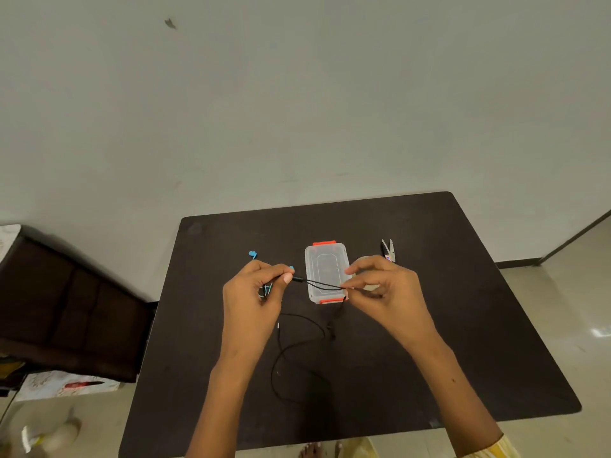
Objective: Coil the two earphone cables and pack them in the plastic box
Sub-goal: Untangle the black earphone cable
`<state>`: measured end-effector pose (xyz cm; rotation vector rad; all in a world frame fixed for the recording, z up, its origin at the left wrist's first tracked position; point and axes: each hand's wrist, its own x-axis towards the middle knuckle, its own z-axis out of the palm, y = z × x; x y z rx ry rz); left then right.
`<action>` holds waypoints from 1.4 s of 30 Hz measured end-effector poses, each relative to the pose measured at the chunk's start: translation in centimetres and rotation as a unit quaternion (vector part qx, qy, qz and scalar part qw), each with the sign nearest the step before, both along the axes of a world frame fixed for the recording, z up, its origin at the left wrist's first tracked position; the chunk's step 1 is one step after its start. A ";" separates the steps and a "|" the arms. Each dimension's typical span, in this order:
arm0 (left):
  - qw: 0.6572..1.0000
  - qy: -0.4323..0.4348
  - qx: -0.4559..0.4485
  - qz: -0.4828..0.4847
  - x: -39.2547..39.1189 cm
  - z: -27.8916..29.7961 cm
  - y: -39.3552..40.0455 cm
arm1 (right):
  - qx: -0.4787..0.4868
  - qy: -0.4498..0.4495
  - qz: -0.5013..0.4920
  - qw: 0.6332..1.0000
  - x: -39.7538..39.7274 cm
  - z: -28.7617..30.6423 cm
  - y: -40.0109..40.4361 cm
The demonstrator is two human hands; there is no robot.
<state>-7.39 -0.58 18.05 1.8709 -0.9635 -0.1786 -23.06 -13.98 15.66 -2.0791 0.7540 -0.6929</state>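
A black earphone cable (pixel 299 345) is stretched between both hands above the dark table (pixel 463 325); the rest of it trails in loose loops on the table below. My left hand (pixel 254 292) pinches one end of the cable near a small dark plug. My right hand (pixel 383 285) pinches the strands further right. A blue earphone cable (pixel 253 255) lies behind my left hand, mostly hidden. The clear plastic box (pixel 325 272) with orange clips stands shut between my hands.
Small scissors (pixel 388 249) lie at the back right of the box. A roll of clear tape (pixel 365 259) sits behind my right hand, partly hidden. A dark cabinet (pixel 66 309) stands to the left of the table.
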 end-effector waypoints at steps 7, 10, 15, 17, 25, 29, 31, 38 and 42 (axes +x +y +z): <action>0.998 -0.058 0.009 0.003 -0.6 0.1 -0.3 | 0.226 0.006 -0.007 0.974 0.2 1.2 0.3; 0.999 -0.043 -0.004 -0.002 -0.8 0.1 -0.3 | 0.223 0.030 -0.018 0.974 0.2 1.2 0.3; 1.000 -0.019 -0.014 0.002 -0.8 0.0 -0.4 | 0.293 0.014 0.025 0.956 0.2 1.2 0.6; 1.000 -0.014 -0.015 0.006 -0.5 -0.1 -0.4 | 0.278 0.029 0.036 0.960 0.1 1.2 0.7; 0.998 0.051 -0.041 0.024 -0.2 -0.7 -0.1 | 0.320 0.035 0.062 0.945 0.0 0.5 0.7; 0.995 0.080 -0.049 0.028 1.1 -0.9 0.6 | 0.326 0.026 0.084 0.941 -0.7 0.5 0.9; 0.993 0.104 -0.050 0.027 1.3 -1.1 0.8 | 0.316 0.024 0.086 0.944 -0.9 0.7 1.0; 0.983 0.178 -0.043 0.026 1.9 -1.7 1.2 | 0.310 0.012 0.065 0.949 -0.7 0.8 1.0; 0.980 0.195 -0.036 0.022 2.1 -2.1 1.3 | 0.333 0.000 0.020 0.943 -0.7 0.7 0.8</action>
